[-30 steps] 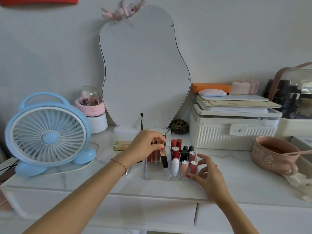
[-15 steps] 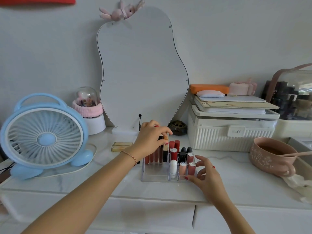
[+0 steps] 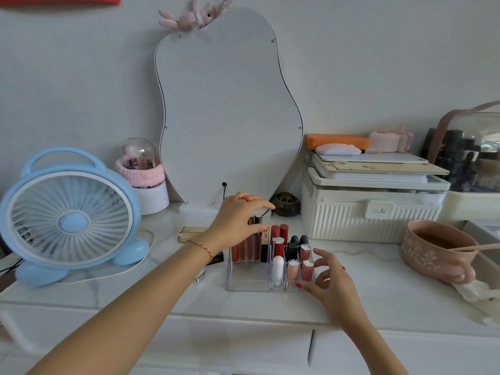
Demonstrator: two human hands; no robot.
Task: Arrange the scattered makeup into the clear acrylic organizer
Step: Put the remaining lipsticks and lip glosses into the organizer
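While the left hand (image 3: 238,220) pinches the top of a tall lip gloss tube (image 3: 257,239) standing in the far left slot of the clear acrylic organizer (image 3: 243,280), the right hand (image 3: 331,280) rests curled fingers against the organizer's near right corner. Short lipsticks (image 3: 278,236) stand in the small slots on the right. A gold lipstick (image 3: 190,234) lies on the white table (image 3: 378,280), left of the organizer. It is probably light, hard and smooth, so it may slip; pinching its middle looks best.
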